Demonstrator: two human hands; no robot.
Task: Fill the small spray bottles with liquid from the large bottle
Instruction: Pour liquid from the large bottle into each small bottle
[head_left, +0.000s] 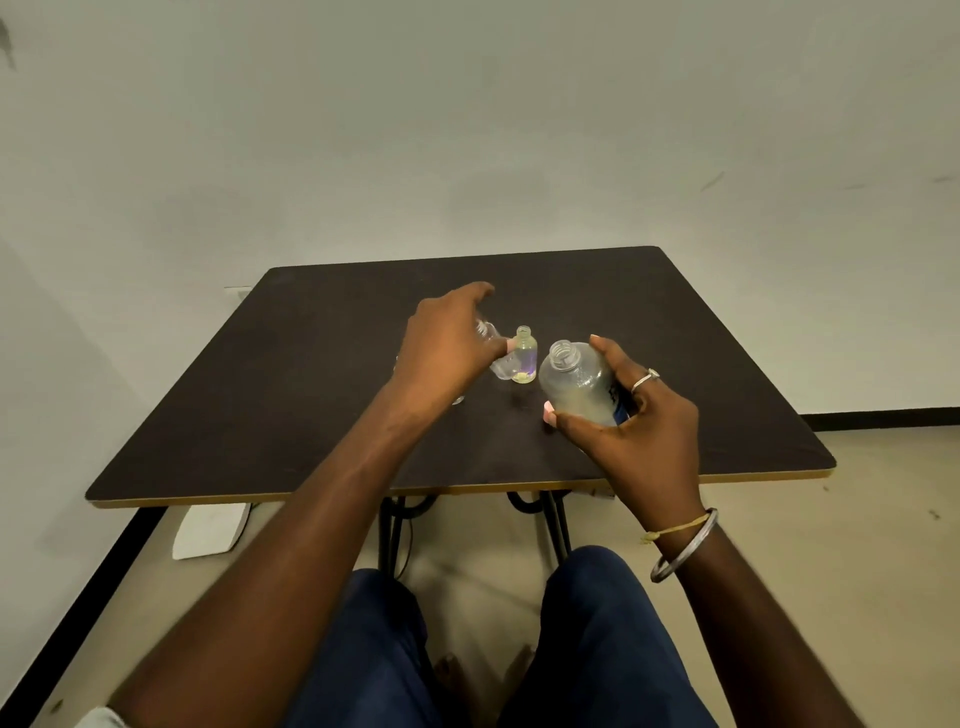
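The right hand (639, 415) wraps its fingers (602, 348) round the large clear rounded plastic bottle (576, 384), uncapped and tipped leftward — poised, it seems, to pour. The left hand (447, 353) grips a small clear bottle (498, 366) at a tilt; just right of its fingers a second small open-necked bottle (524, 361) stands upright on the dark matte surface (675, 338)

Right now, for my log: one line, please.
left hand grips small clear bottle, tilted | right hand holds large clear open bottle | second small clear bottle upright

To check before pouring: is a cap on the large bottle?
No, the large bottle in the right hand has an open, bare neck.
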